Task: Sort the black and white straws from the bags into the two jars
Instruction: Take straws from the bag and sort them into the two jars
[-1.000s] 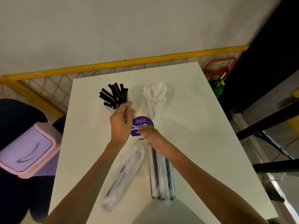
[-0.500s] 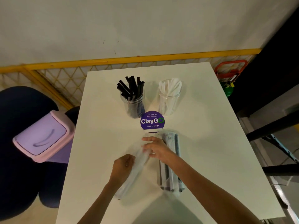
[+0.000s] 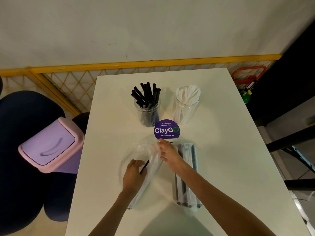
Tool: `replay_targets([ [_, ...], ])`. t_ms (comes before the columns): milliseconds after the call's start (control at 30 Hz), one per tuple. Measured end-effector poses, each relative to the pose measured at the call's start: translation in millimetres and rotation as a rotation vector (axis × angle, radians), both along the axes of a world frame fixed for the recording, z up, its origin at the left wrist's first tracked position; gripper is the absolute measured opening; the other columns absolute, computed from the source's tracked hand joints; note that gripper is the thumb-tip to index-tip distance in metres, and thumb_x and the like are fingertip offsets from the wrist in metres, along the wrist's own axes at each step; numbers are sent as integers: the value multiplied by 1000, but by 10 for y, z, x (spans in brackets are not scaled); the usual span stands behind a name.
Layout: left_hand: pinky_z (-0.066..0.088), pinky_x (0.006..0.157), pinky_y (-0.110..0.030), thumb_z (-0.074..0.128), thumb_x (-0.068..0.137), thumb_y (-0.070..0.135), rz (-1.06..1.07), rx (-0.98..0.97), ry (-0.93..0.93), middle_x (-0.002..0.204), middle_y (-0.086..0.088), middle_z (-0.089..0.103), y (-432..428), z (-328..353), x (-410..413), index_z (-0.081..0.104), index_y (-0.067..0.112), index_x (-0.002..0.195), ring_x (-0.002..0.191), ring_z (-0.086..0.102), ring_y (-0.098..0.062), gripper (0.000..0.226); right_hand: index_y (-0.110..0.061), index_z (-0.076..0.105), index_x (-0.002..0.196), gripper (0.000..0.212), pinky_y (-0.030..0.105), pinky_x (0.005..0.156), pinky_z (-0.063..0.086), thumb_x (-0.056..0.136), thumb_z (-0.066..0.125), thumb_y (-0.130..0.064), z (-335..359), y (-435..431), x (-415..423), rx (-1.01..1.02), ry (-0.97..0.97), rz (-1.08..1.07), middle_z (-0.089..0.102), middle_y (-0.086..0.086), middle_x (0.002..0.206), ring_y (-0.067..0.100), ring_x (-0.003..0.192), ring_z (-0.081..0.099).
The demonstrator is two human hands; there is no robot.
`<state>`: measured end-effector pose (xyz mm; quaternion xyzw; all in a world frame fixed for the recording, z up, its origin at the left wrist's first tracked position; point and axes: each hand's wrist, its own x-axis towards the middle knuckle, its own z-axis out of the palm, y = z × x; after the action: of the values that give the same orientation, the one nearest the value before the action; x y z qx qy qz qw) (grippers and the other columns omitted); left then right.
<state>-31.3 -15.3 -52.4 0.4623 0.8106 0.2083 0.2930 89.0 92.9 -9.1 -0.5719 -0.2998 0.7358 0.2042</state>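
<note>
With fingers (image 3: 136, 164) of left hand (image 3: 133, 176) curled, pinches black straw (image 3: 144, 166) in left bag (image 3: 154, 167); grips bag mouth with right hand (image 3: 167, 153), probably to keep it open for pulling out.

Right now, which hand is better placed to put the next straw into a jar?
Left. The left hand pinches a black straw at the clear bag, and the jar of black straws stands ahead on its side. The right hand is busy gripping the bag's mouth.
</note>
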Motion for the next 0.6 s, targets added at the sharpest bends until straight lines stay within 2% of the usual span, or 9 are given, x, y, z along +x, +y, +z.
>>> replay_targets([
  [100,42,87,-26,58,89,27,-30,-90,-2,121,-3,52,84,-55,37,52,14,126,112,50,-21,40,-19,49,123,27,33,91,38,98,44,-28,-91,-46,2,-47,-84,1,52,6,127,22,113,50],
  [200,41,90,-28,55,89,27,-59,-125,33,123,-4,51,169,-87,79,51,15,126,114,47,-22,39,-16,44,132,40,35,90,37,98,38,-36,-200,-126,-29,-127,-185,65,48,5,130,24,115,47],
  [300,41,89,-28,51,90,26,-103,-143,43,127,-3,48,224,-93,105,50,19,127,115,45,-22,38,-19,44,130,42,39,95,40,98,36,-45,-294,-160,-64,-215,-93,20,51,4,128,26,115,49],
  [400,42,86,-30,53,89,27,-150,-140,71,131,-3,45,237,-145,90,45,19,131,114,45,-25,43,-18,46,127,43,36,84,46,99,32,-48,-303,-119,-95,-263,4,-32,55,7,124,25,105,54],
  [467,41,84,-28,54,88,26,-119,-144,49,126,-3,48,243,-164,68,46,16,128,111,46,-25,42,-16,48,125,45,34,75,48,99,31,-48,-309,-85,-106,-273,13,-33,57,9,118,24,95,57],
  [600,41,75,-22,51,89,11,-45,-80,-77,94,-4,59,245,-197,26,56,12,97,90,56,-20,9,-13,51,119,34,38,87,45,101,35,-37,-373,-54,-137,-302,-23,-6,60,6,105,23,90,57],
])
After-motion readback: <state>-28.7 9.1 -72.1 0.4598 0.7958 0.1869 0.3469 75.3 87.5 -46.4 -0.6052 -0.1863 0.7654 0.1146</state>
